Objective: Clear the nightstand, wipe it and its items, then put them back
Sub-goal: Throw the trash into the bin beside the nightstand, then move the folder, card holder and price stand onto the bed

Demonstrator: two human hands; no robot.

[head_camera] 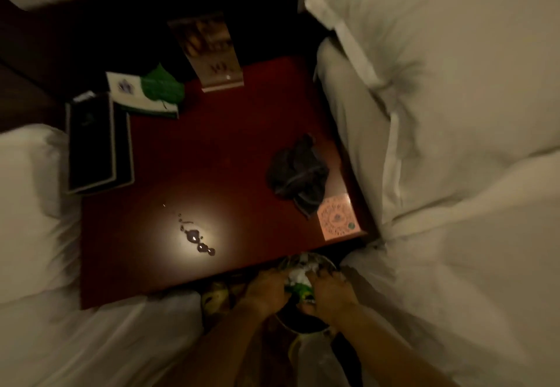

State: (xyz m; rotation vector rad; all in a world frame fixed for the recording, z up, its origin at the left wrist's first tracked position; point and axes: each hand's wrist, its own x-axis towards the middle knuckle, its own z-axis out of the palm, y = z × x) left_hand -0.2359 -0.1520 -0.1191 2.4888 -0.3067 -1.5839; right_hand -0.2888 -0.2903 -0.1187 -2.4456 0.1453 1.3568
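The dark red nightstand [212,150] stands between two beds. On it lie a crumpled grey cloth [298,171], a pink printed card [338,215], a black box [91,141], a white and green leaflet with a green leaf shape [151,91], an upright card stand [212,53] and a trail of water drops [195,235]. Below the nightstand's front edge, my left hand [266,292] and my right hand [328,294] curl around a white and green bundle [298,280] over a round bin [303,327]. The picture is dark and blurred there.
White bedding and pillows press in on the right [439,144] and the left [30,205]. A clear plastic bag [315,356] lies just below the bin, and something yellowish [216,294] sits to the left of my left hand.
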